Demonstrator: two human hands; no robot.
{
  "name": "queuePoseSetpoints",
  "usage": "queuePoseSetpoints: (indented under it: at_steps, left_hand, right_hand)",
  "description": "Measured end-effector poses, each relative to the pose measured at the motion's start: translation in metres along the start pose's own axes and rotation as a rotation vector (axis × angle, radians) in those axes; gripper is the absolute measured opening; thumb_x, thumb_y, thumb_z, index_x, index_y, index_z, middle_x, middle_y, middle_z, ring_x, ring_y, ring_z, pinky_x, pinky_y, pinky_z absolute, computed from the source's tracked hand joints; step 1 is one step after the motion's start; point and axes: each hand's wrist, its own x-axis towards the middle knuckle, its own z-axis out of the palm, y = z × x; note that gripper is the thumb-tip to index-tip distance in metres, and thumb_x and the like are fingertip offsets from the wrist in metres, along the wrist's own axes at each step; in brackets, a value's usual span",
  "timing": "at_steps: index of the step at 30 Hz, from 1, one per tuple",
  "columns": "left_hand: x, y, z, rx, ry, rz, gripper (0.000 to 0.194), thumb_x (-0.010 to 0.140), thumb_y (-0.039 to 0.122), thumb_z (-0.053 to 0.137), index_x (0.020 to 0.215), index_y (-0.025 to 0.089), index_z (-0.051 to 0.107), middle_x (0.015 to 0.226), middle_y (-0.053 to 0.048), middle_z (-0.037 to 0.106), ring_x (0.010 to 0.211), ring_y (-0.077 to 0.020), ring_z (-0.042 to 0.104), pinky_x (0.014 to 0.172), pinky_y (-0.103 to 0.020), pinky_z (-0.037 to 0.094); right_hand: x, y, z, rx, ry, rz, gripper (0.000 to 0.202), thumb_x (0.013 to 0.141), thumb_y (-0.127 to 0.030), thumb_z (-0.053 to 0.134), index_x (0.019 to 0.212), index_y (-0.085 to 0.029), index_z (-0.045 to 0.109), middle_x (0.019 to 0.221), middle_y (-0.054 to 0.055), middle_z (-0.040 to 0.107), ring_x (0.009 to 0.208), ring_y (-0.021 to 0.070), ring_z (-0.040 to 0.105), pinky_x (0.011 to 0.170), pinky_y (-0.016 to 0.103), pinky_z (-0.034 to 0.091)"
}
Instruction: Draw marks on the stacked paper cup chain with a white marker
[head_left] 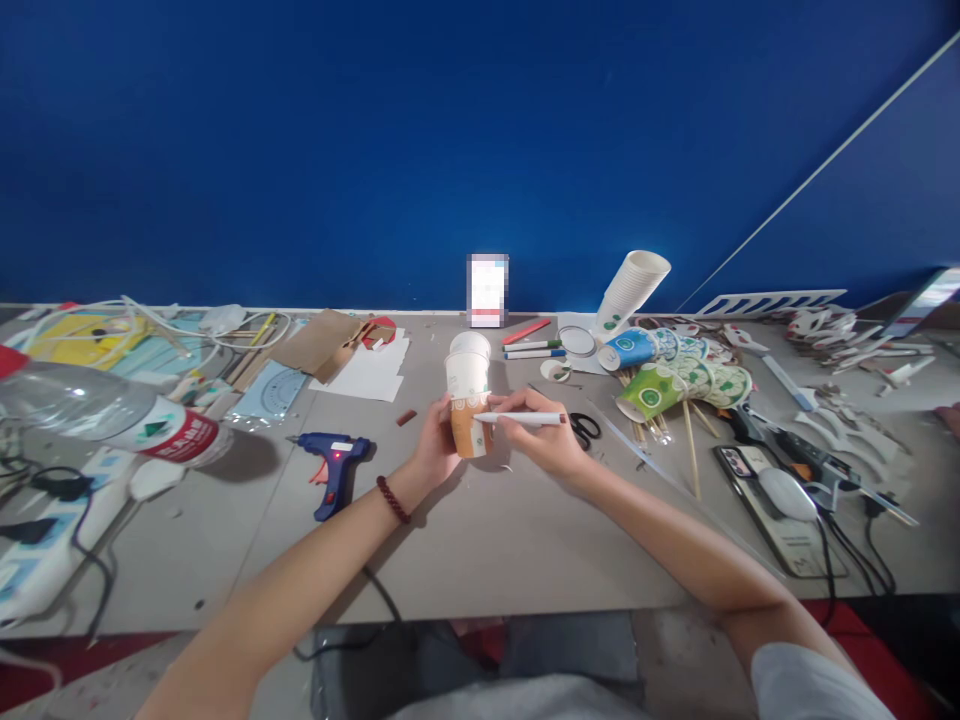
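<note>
My left hand [437, 444] is wrapped around the left side of a paper cup [471, 430] with a brown and white pattern, held near the middle of the table. White paper cups [468, 372] stand at its far end, against the brown cup's top. In my right hand [544, 435] is a white marker [529, 419], pinched between the fingers, its tip at the right side of the brown cup. A brown marker cap [406, 417] lies on the table left of the cup. Black scissors [585, 430] lie just right of my right hand.
A blue glue gun [335, 468] and water bottle [112, 415] lie left. Markers [534, 354], a leaning cup stack [634, 290] and patterned cups [679, 385] are behind and right. A phone [780, 520] lies at the right; a blue wall [337, 150] rises behind.
</note>
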Motion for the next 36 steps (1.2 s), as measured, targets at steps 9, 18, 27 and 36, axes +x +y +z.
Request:
queuePoseSetpoints:
  at_steps: [9,18,27,36]
  left_hand:
    - [0.0017,-0.0016,-0.0031,0.009,0.007,0.016,0.042,0.076,0.051,0.065,0.097,0.016,0.072,0.087,-0.007,0.074,0.081,-0.0246,0.068,0.073,-0.034,0.049]
    - [0.0002,0.0000,0.0003,0.003,0.010,0.001,0.041,0.076,0.050,0.064,0.096,0.015,0.073,0.088,-0.009,0.075,0.082,-0.0250,0.067,0.073,-0.033,0.048]
    - [-0.0021,0.0013,0.0014,0.012,-0.008,-0.012,0.042,0.077,0.050,0.064,0.098,0.014,0.073,0.088,-0.008,0.075,0.080,-0.0243,0.067,0.073,-0.034,0.049]
    - [-0.0005,0.0012,0.0004,0.006,-0.004,-0.021,0.042,0.076,0.050,0.064,0.097,0.015,0.073,0.087,-0.007,0.075,0.077,-0.0227,0.067,0.071,-0.033,0.049]
  right_hand:
    - [-0.0009,-0.0021,0.0004,0.006,-0.033,0.017,0.003,0.078,-0.021,0.068,0.080,-0.023,0.067,0.085,0.005,0.079,0.118,0.0325,0.069,0.085,0.041,0.058]
    - [-0.0008,-0.0011,-0.0005,0.010,-0.021,0.010,0.004,0.080,-0.021,0.066,0.083,-0.023,0.067,0.093,0.006,0.079,0.116,0.0304,0.071,0.090,0.041,0.057]
    - [0.0002,-0.0006,-0.0009,0.024,0.003,0.008,0.002,0.080,-0.022,0.066,0.081,-0.023,0.065,0.093,0.006,0.079,0.112,0.0302,0.073,0.087,0.040,0.058]
    - [0.0006,0.0011,-0.0003,0.027,0.006,0.014,0.002,0.079,-0.021,0.065,0.079,-0.023,0.065,0.089,0.006,0.080,0.110,0.0304,0.074,0.084,0.038,0.058]
